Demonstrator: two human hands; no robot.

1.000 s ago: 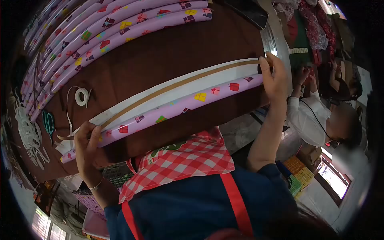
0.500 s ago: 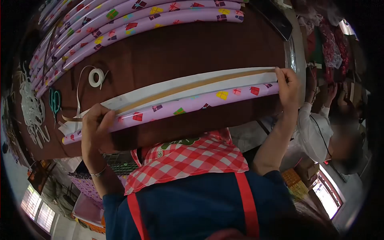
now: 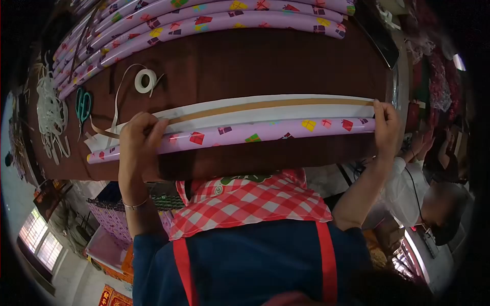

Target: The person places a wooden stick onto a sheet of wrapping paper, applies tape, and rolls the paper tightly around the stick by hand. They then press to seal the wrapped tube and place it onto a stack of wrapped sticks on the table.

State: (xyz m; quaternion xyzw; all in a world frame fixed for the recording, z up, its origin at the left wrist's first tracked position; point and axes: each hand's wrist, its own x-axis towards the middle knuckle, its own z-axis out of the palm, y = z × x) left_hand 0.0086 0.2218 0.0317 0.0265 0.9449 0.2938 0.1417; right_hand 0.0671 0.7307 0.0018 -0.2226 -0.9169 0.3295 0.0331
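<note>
A lilac roll of gift wrap printed with presents lies across the table in front of me. Its white inner edge is folded out flat on the far side. A narrow brown tape strip runs lengthwise along that white edge. My left hand is closed near the left end, thumb and fingers pinching the strip, whose loose tail sticks out beyond it. At the right end my right hand pinches the strip's end at the paper's corner.
Behind lie several finished-looking lilac rolls. A white tape roll, teal-handled scissors and a heap of white strips are on the left. A dark phone rests at the far right. A co-worker in white sits beyond the table's right edge.
The whole view has shifted and turned slightly, so the roll looks more level. Both hands remain at the same ends of the strip.
</note>
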